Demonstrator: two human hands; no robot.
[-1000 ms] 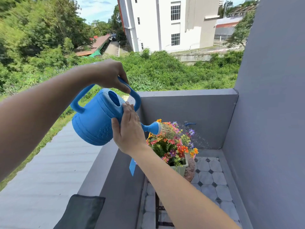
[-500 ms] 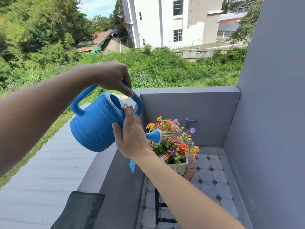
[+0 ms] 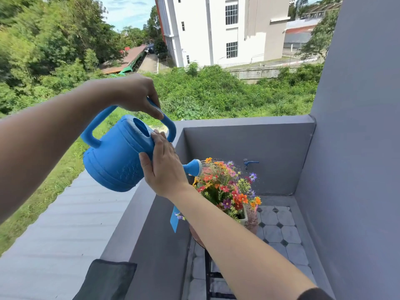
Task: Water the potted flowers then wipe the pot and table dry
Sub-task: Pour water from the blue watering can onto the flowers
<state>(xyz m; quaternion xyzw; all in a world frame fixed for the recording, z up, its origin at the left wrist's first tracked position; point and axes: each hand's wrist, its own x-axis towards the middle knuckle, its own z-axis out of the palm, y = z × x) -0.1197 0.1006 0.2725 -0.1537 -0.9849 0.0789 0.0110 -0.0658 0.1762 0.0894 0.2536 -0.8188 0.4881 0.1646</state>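
A blue watering can (image 3: 114, 159) is tilted spout-down over the potted flowers (image 3: 227, 187). My left hand (image 3: 134, 94) grips its top handle. My right hand (image 3: 164, 167) presses flat against the can's front, near the spout base. Water sprays from the blue rose head (image 3: 194, 167) onto the orange, red and purple blooms. The pot (image 3: 251, 219) shows only partly, behind the flowers and my right forearm. It stands on a small table whose dark frame (image 3: 208, 276) shows below my arm.
Grey parapet walls (image 3: 238, 148) enclose the narrow balcony, with a blue tap (image 3: 250, 163) on the far wall. A dark grey cloth (image 3: 108, 280) lies on the left ledge. Patterned floor tiles (image 3: 279, 230) lie below. A tall grey wall (image 3: 357, 148) stands at the right.
The can has stayed tilted over the flowers, with both hands holding as before. Spray leaves the rose head throughout. The camera view has shifted slightly.
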